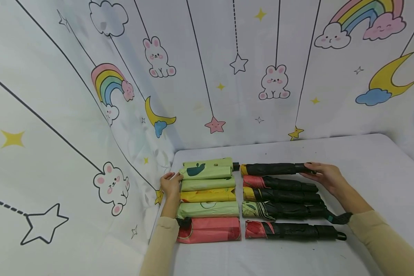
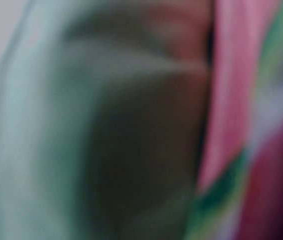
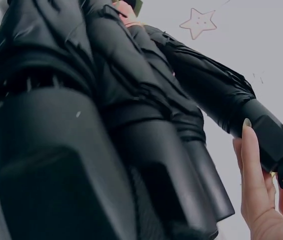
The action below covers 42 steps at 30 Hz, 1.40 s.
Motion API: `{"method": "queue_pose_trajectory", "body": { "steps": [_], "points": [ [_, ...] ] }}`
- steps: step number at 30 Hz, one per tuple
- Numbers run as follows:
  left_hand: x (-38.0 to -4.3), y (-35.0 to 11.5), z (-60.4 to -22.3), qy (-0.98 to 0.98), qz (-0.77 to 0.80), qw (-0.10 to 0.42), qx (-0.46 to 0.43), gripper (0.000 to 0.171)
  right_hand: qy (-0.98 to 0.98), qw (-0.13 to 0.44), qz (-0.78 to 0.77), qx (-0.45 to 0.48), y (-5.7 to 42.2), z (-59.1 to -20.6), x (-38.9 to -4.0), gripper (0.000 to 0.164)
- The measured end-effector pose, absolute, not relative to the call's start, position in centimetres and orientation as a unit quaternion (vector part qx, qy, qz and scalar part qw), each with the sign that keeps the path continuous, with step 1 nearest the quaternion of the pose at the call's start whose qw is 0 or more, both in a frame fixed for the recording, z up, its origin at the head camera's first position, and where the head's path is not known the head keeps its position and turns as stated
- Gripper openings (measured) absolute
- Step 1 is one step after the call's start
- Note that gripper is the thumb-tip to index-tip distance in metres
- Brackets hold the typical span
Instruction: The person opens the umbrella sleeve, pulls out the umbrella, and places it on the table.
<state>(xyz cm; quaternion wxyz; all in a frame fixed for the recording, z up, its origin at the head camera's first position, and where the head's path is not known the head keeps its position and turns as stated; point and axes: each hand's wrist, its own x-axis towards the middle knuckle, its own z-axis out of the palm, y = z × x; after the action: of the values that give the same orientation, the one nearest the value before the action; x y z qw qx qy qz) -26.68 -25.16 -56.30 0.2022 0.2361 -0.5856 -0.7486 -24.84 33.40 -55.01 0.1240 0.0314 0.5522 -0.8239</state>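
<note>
Two columns of bundles lie on the white-covered table. My right hand [image 1: 326,177] pinches the black handle of the rearmost folded umbrella [image 1: 269,169] in the right column. In the right wrist view, the thumb and fingers of the right hand [image 3: 261,200] are on either side of that handle [image 3: 271,137]. My left hand [image 1: 171,186] touches the left edge of light green fabric bundles, by a green sleeve [image 1: 207,171] with a black end piece. Whether its fingers grip anything does not show. The left wrist view is mostly blurred, with a pink patterned fabric [image 2: 231,90] at right.
Nearer in the right column lie several folded black umbrellas, including a red-tipped one [image 1: 286,230] and one with a strap [image 1: 338,218]. The left column holds a green bundle [image 1: 207,184], yellow bundle [image 1: 208,195], another green bundle [image 1: 210,210] and red bundle [image 1: 214,230]. Printed curtains [image 1: 245,107] stand behind.
</note>
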Motion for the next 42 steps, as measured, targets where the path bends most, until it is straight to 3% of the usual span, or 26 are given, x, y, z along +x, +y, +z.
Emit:
{"method": "queue_pose_trajectory", "body": {
  "steps": [11,17,20,33,42],
  "points": [
    [-26.6,-25.2,-56.1,-0.589,-0.747,0.205,0.229,0.057,0.655,0.122,-0.741,0.086,33.7,-55.3,-24.8,0.011],
    [-26.6,-25.4,-56.2,-0.590,-0.745,0.207,0.234,0.060,0.814,0.088,-0.566,0.099,33.6,-55.9,-24.4,0.065],
    [-26.5,-25.4,-56.2,-0.591,-0.744,0.206,0.235,0.061,0.831,0.077,-0.544,0.085,33.5,-56.2,-24.2,0.074],
    [-26.7,-25.6,-55.7,-0.606,-0.739,0.187,0.226,0.055,0.897,0.026,-0.436,0.069,32.2,-54.5,-23.6,0.065],
    [-26.8,-25.8,-54.9,-0.614,-0.739,0.172,0.217,0.048,0.898,-0.105,-0.419,0.087,29.9,-53.5,-24.5,0.051]
  ]
}}
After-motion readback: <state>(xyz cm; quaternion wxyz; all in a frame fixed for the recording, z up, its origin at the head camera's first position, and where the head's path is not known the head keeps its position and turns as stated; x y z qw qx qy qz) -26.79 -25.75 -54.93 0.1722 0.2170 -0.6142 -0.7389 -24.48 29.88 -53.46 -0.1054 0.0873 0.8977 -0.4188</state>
